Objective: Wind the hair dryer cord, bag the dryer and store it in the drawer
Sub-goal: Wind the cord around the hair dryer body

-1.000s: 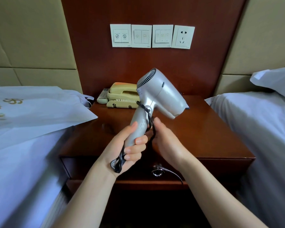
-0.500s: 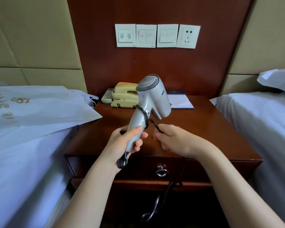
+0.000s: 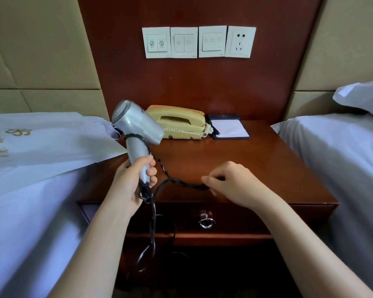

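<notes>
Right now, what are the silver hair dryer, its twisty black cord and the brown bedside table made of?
The silver hair dryer looks like moulded plastic with satin metallic paint: soft highlights. The twisty black cord seems rubber- or plastic-coated; it bends and sags. The brown bedside table looks like varnished wood or veneer: reddish, glossy sheen.

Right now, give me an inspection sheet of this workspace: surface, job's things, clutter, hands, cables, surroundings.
Surface: wooden nightstand, glossy top.
Job's things: dryer held upright; white bag flat on the left bed; drawer looks shut.
Clutter: phone and notepad at the back.
Hands: left hand grips the dryer handle; right hand pinches the cord.
Cables: cord looped round the handle top, runs to the right hand; slack hangs before the drawer.
Surroundings: switches and socket on the wall; right bed with pillow.
</notes>
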The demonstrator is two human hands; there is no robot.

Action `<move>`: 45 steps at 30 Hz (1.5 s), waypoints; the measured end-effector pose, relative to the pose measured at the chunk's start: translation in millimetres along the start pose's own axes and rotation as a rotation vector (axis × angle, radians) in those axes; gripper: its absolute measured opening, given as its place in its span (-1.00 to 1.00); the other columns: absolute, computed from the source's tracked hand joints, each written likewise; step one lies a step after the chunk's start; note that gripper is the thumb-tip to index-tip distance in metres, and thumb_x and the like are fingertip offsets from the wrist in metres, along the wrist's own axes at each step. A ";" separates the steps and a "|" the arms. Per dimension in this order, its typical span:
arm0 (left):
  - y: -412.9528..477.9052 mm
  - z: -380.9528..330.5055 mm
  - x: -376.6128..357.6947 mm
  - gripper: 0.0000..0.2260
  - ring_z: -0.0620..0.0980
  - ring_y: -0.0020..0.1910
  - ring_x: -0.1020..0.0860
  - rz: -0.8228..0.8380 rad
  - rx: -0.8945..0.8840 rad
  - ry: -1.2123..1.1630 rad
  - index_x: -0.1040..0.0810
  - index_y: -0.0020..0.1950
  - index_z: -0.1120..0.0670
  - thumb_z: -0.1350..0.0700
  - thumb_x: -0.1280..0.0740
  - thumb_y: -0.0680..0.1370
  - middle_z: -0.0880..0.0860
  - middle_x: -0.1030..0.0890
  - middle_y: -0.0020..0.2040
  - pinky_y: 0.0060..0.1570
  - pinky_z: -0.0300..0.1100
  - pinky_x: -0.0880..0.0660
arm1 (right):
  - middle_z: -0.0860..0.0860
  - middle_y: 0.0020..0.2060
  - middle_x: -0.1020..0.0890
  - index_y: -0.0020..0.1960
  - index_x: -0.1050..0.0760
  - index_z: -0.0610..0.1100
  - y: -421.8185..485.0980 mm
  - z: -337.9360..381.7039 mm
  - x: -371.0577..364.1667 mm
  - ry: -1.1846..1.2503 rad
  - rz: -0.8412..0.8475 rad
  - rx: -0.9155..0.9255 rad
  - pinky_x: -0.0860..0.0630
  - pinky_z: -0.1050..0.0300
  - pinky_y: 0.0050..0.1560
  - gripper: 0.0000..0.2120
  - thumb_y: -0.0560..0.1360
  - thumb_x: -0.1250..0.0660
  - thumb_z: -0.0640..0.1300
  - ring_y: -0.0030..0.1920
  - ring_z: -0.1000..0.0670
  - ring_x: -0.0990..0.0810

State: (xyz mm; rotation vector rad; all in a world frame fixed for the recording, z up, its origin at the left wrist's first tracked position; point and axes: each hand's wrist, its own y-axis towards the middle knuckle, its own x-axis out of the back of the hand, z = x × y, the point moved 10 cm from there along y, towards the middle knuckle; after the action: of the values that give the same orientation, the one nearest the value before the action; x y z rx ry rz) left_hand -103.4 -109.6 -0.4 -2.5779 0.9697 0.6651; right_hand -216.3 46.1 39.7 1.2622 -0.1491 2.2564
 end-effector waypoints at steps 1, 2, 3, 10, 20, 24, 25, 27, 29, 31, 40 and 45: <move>-0.2 -1.1 -0.9 -0.91 -0.16 -0.54 -0.40 0.007 -0.019 0.045 -0.46 -0.18 0.15 0.27 -0.29 0.53 0.03 -0.45 -0.32 -0.44 -0.34 -0.38 | 0.05 -0.53 -0.44 -0.45 -0.48 -0.06 0.3 -2.2 -0.5 -0.011 -0.005 -0.007 -0.28 0.24 -0.43 -0.62 0.52 -0.26 0.00 -0.52 0.08 -0.36; -1.1 -2.7 -3.7 -0.93 -0.13 -0.51 -0.41 0.026 -0.040 0.063 -0.47 -0.19 0.16 0.27 -0.33 0.47 0.03 -0.46 -0.33 -0.36 -0.31 -0.39 | 0.05 -0.47 -0.49 -0.38 -0.52 -0.04 0.3 -4.5 -0.8 -0.021 -0.007 -0.016 -0.33 0.23 -0.39 -0.69 0.52 -0.28 -0.03 -0.46 0.06 -0.42; -2.7 -4.1 -7.9 -0.93 -0.11 -0.47 -0.42 0.052 -0.056 0.052 -0.47 -0.20 0.17 0.27 -0.36 0.41 0.03 -0.48 -0.36 -0.29 -0.28 -0.38 | 0.05 -0.39 -0.53 -0.31 -0.54 -0.02 0.6 -6.2 -1.8 -0.039 -0.010 -0.022 -0.40 0.18 -0.31 -0.78 0.50 -0.29 -0.06 -0.34 0.03 -0.49; -14.3 0.4 -33.0 -0.87 -0.11 -0.56 -0.38 0.148 -0.060 -0.122 -0.37 -0.22 0.19 0.29 -0.31 0.33 0.03 -0.43 -0.46 0.24 0.02 -0.44 | 0.04 -0.43 -0.46 -0.28 -0.45 -0.15 -9.0 32.4 9.3 0.002 -0.369 0.055 -0.36 0.09 -0.32 -0.76 0.51 -0.27 -0.06 -0.40 0.00 -0.41; -23.4 -8.7 -48.8 -0.84 -0.11 -0.56 -0.39 0.261 -0.184 0.175 -0.38 -0.30 0.19 0.21 -0.36 0.26 0.01 -0.41 -0.54 0.01 -0.12 -0.45 | -0.04 -0.40 -0.48 -0.12 -0.48 -0.26 10.5 0.3 -53.4 0.985 -0.132 -0.277 -0.36 0.27 -0.44 -0.84 0.58 -0.19 -0.24 -0.47 0.09 -0.40; -21.6 -15.0 -38.1 -0.92 -0.04 -0.40 -0.47 0.190 -0.266 0.198 -0.51 -0.43 0.06 0.12 -0.39 0.19 -0.01 -0.49 -0.48 -0.04 -0.08 -0.40 | 0.09 -0.53 -0.36 -0.35 -0.45 -0.11 9.5 12.0 -42.0 0.526 -0.080 -0.122 -0.19 0.36 -0.53 -0.67 0.58 -0.16 -0.17 -0.58 0.17 -0.24; -21.6 -15.7 -36.8 -0.92 -0.04 -0.43 -0.48 0.199 -0.261 0.105 -0.51 -0.45 0.05 0.12 -0.39 0.18 -0.01 -0.49 -0.48 0.00 -0.05 -0.40 | 0.08 -0.53 -0.37 -0.36 -0.44 -0.11 7.2 24.8 -45.8 0.401 -0.001 -0.045 -0.21 0.34 -0.52 -0.67 0.58 -0.17 -0.17 -0.57 0.17 -0.25; -19.5 -15.9 -37.2 -0.88 -0.06 -0.51 -0.44 0.238 -0.241 -0.081 -0.45 -0.38 0.12 0.18 -0.39 0.23 -0.01 -0.44 -0.48 0.08 0.00 -0.46 | 0.07 -0.52 -0.38 -0.35 -0.44 -0.13 -0.2 40.0 -60.9 0.321 0.153 0.033 -0.24 0.31 -0.48 -0.69 0.57 -0.17 -0.17 -0.55 0.16 -0.26; -19.3 -16.4 -37.1 -0.89 -0.11 -0.58 -0.37 0.241 -0.234 -0.140 -0.37 -0.30 0.14 0.22 -0.31 0.34 -0.01 -0.42 -0.46 -0.09 -0.09 -0.57 | 0.06 -0.52 -0.37 -0.36 -0.43 -0.12 -3.2 45.6 -67.5 0.330 0.184 0.062 -0.25 0.27 -0.45 -0.68 0.56 -0.18 -0.15 -0.52 0.13 -0.27; -19.1 -17.9 -36.3 -0.91 -0.14 -0.61 -0.34 0.224 -0.219 -0.132 -0.35 -0.27 0.13 0.21 -0.27 0.36 -0.02 -0.43 -0.45 -0.44 -0.29 -0.44 | 0.05 -0.53 -0.35 -0.42 -0.39 -0.06 -0.8 43.9 -62.2 0.295 0.112 0.080 -0.25 0.22 -0.43 -0.65 0.55 -0.19 -0.14 -0.50 0.09 -0.27; -2.7 -31.0 -2.7 -0.82 -0.17 -0.63 -0.30 0.101 -0.150 -0.127 -0.33 -0.24 0.11 0.27 -0.16 0.55 -0.04 -0.43 -0.43 -0.61 -0.35 -0.19 | 0.10 -0.64 -0.20 -0.43 -0.31 -0.11 -2.0 -78.3 10.6 0.866 -0.412 -0.420 -0.14 0.33 -0.64 -0.63 0.53 -0.29 -0.11 -0.63 0.10 -0.13; -4.7 -39.2 6.5 -0.81 -0.12 -0.63 -0.28 0.071 -0.222 0.139 -0.37 -0.26 0.14 0.32 -0.21 0.53 -0.01 -0.43 -0.44 -0.57 -0.29 -0.17 | 0.12 -0.66 -0.21 -0.38 -0.31 -0.11 -20.6 -127.7 38.7 1.058 -0.679 -0.562 -0.12 0.37 -0.67 -0.66 0.55 -0.25 -0.16 -0.69 0.15 -0.14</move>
State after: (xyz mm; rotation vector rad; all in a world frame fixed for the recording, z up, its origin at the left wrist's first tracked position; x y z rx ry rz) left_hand -83.6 -126.7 29.9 -2.8273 1.0910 0.6530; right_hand -318.3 123.7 -2.9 -0.2302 0.0455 1.7849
